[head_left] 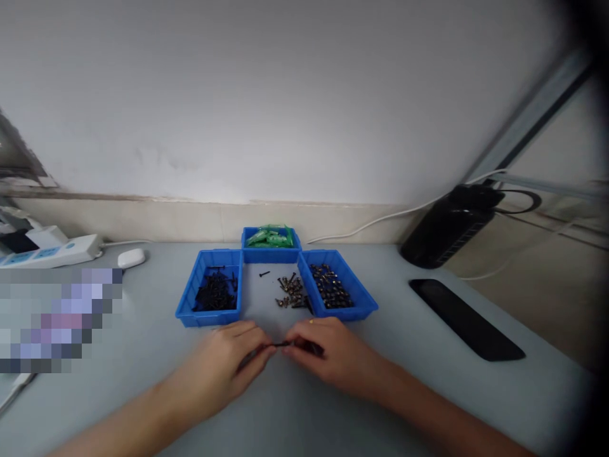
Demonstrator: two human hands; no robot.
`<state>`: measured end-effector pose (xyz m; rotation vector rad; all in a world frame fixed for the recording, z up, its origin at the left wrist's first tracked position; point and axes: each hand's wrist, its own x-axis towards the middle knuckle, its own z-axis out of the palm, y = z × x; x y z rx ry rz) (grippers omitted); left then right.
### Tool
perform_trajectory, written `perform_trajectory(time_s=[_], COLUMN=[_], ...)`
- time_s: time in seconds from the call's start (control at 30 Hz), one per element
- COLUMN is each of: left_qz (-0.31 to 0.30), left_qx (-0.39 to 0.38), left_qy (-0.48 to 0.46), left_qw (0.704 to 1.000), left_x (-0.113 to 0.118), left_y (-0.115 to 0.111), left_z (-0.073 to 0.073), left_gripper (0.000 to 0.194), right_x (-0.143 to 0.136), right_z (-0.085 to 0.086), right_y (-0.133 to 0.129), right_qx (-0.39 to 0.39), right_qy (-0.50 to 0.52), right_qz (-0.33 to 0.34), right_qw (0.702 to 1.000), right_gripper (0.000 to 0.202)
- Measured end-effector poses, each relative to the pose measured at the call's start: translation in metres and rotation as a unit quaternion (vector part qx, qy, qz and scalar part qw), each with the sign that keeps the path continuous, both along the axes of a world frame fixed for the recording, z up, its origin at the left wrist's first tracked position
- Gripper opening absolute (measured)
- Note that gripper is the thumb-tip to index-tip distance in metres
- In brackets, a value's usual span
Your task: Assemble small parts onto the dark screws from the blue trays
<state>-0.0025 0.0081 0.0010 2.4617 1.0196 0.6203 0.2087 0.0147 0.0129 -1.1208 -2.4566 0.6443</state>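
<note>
My left hand (pixel 238 355) and my right hand (pixel 326 352) face each other over the grey table, fingertips pinched close together. Between them is a thin dark screw (pixel 280 344), its left end in my left fingers and its right end in my right fingers. Something dark also shows inside my curled right hand, too blurred to make out. Beyond my hands, a blue bin (pixel 183 301) of black screws stands on the left and a blue bin (pixel 366 304) of brassy metal pieces on the right. Several loose screws (pixel 291 289) lie between the bins.
Behind stands a blue bin (pixel 271 256) with green packets. At the right are a black bottle (pixel 450 225) and a flat black object (pixel 464 317). A power strip (pixel 71 251), a white case (pixel 131 258) and a blurred-out object (pixel 61 317) are at the left.
</note>
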Motion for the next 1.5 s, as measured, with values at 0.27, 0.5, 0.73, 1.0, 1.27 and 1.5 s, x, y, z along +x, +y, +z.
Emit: perform_trajectory(time_s=[0.27,0.5,0.73,1.0,1.27,1.5], left_qz=[-0.016,0.018,0.064,0.025,0.005,0.003], left_qx=[-0.022,-0.060,-0.136,-0.131,-0.050,-0.013], left_qy=[0.055,0.006,-0.103,-0.103,-0.011,0.001], left_qw=[0.998,0.998,0.983,0.986,0.999,1.000], left_x=[0.001,0.000,0.007,0.008,0.001,0.000], left_y=[0.000,0.003,-0.002,-0.004,-0.005,-0.001], left_z=[-0.001,-0.002,-0.003,-0.001,0.000,-0.005], left_gripper=[0.019,0.018,0.006,0.007,0.005,0.017], right_x=[-0.002,-0.002,-0.005,-0.006,-0.002,-0.003], right_z=[0.000,0.001,-0.003,-0.012,-0.001,-0.003], right_y=[-0.004,-0.002,-0.001,0.002,0.002,0.001], right_qx=[-0.055,-0.029,-0.047,-0.052,-0.061,-0.036], right_qy=[0.042,0.011,0.018,0.036,0.023,-0.015], right_qz=[0.017,-0.011,0.002,0.032,0.025,0.023], right_qw=[0.997,0.999,0.999,0.998,0.998,0.999], right_gripper=[0.013,0.011,0.010,0.017,0.021,0.017])
